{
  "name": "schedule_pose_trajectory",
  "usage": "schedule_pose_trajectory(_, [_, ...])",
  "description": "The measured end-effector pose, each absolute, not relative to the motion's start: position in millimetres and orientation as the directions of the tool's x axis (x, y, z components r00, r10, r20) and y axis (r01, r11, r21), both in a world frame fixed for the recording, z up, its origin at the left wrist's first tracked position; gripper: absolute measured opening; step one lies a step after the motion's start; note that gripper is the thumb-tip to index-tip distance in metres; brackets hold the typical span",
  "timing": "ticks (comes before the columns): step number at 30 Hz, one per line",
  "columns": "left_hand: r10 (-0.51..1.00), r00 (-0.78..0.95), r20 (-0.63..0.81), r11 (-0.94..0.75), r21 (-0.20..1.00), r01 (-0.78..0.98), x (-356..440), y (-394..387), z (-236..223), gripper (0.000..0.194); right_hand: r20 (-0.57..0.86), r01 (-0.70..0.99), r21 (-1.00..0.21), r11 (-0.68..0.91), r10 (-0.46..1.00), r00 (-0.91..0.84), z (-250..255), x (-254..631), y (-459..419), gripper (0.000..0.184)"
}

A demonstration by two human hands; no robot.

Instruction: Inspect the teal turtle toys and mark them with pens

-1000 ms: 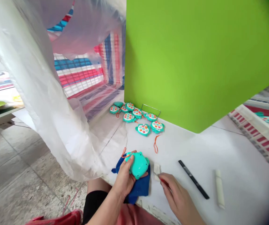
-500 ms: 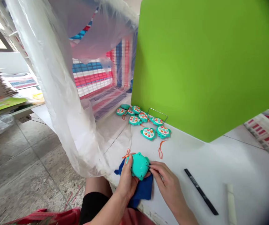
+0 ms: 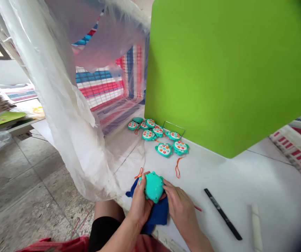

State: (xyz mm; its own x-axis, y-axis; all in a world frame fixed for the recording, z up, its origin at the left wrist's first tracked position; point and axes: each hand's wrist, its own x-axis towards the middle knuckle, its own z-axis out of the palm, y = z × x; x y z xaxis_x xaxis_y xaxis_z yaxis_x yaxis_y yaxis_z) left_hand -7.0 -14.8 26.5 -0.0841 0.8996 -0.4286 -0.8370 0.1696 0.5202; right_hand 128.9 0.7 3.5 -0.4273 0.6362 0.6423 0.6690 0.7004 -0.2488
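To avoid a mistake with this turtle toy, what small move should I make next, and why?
Probably turn the turtle toy over with the right hand. The left hand already holds it above the blue cloth, its plain back faces up, and the other toys lie button side up.

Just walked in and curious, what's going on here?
A person at a white bench grips a turquoise turtle-shaped toy, plain back up, in their left hand above a blue cloth. The fingers of their right hand rest against the toy's edge. More turtle toys lie clustered by a green board, and a black marker lies nearby.
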Motion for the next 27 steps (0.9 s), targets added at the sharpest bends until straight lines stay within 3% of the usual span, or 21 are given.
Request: schedule_pose_trajectory(27, [0.889, -0.103, -0.446, 0.167, 0.525, -0.835, -5.4, -14.3, 24.3, 0.04, 0.643, 0.628, -0.322, 0.709, 0.65, -0.404, 4.9, 130.4, 0.7, 0.023])
